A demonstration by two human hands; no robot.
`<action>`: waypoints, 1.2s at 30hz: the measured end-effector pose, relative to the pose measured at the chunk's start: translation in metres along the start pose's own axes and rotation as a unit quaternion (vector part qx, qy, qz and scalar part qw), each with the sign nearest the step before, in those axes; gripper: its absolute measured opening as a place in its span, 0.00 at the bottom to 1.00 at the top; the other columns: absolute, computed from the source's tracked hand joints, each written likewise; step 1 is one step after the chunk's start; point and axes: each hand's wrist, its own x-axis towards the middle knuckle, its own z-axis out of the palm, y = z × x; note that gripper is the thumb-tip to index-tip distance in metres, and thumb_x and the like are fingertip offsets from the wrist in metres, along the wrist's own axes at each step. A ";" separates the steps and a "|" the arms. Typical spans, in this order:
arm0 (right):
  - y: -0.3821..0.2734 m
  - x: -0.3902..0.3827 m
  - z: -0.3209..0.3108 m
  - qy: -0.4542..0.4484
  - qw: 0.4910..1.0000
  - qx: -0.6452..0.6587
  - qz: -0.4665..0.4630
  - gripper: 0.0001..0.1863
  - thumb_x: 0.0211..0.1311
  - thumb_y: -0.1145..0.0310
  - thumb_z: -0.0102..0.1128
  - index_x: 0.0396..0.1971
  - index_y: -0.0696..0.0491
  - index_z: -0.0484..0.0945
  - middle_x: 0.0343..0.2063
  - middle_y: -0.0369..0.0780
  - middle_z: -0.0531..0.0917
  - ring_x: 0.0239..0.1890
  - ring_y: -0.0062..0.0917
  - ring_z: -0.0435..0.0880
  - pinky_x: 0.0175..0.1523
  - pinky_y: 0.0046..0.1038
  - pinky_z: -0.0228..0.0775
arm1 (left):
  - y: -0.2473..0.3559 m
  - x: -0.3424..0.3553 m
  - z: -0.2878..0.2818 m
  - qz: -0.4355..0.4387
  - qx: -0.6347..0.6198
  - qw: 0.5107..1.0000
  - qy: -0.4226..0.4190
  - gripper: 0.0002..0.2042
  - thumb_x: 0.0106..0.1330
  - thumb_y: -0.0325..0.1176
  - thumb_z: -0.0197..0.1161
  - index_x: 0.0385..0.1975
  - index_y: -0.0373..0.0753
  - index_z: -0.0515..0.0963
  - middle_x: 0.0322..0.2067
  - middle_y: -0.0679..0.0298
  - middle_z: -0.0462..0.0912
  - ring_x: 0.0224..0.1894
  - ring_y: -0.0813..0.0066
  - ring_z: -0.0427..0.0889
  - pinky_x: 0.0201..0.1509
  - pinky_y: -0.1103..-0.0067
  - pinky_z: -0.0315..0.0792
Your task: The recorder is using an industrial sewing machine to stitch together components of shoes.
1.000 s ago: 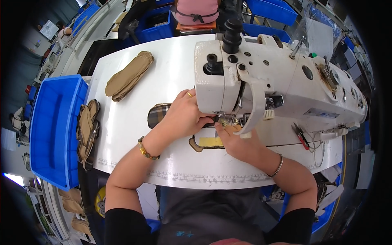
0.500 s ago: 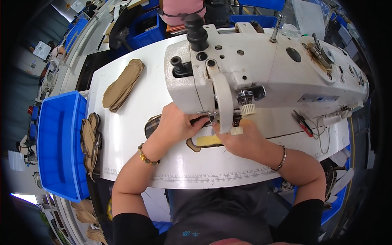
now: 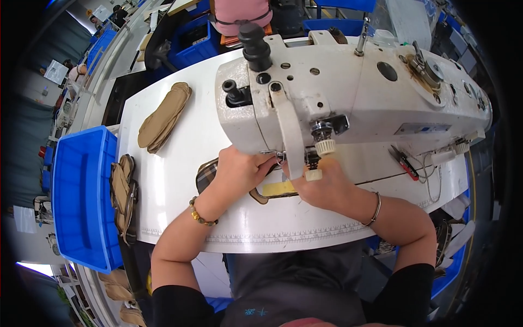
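A white sewing machine [image 3: 354, 87] stands over the table, its needle area partly hidden by my fingers. Left of the needle, my left hand [image 3: 235, 173] pinches a plaid fabric piece [image 3: 206, 175] with a dark edge, thumb and forefinger close to the presser foot. My right hand [image 3: 326, 188] is bent beside the needle with its fingers drawn together; the machine's parts cover its fingertips, so what they hold does not show. Just below the needle lie a yellow strip [image 3: 278, 188] and the rounded end of a tan piece [image 3: 260, 197], partly under my hands.
Tan sole-shaped pieces [image 3: 165, 115] lie stacked on the white table [image 3: 180, 212] at the far left. Red-handled thread snips [image 3: 406, 163] rest at the right. A blue bin [image 3: 84, 196] stands off the left edge, with more fabric pieces [image 3: 124, 196] beside it.
My left hand has shifted slightly right and down, and the plaid piece has moved a little with it. The right hand stays almost in place. The whole view has shifted slightly.
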 end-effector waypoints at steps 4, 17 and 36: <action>0.002 -0.002 0.006 0.012 1.000 0.015 0.005 0.17 0.51 0.72 0.60 0.43 0.57 0.83 0.16 0.37 0.77 0.17 0.29 0.79 0.23 0.32 0.71 | 0.003 0.001 0.001 -0.015 0.008 1.000 0.003 0.09 0.52 0.36 0.73 0.34 0.48 0.88 0.28 0.65 0.85 0.29 0.63 0.83 0.29 0.71 0.77; 0.000 -0.003 0.004 -0.088 0.993 -0.066 0.041 0.12 0.65 0.68 0.57 0.46 0.50 0.81 0.33 0.37 0.84 0.31 0.28 0.84 0.28 0.29 0.71 | 0.004 0.009 -0.011 0.026 0.004 0.999 0.035 0.12 0.49 0.37 0.75 0.35 0.51 0.88 0.32 0.71 0.86 0.41 0.67 0.82 0.55 0.67 0.71; 0.004 0.007 0.001 0.009 0.995 -0.101 -0.007 0.13 0.52 0.72 0.65 0.39 0.53 0.86 0.15 0.32 0.74 0.17 0.24 0.77 0.27 0.32 0.72 | -0.004 0.013 -0.006 0.012 0.024 1.000 -0.016 0.08 0.51 0.40 0.69 0.24 0.44 0.87 0.26 0.66 0.83 0.29 0.65 0.82 0.41 0.70 0.73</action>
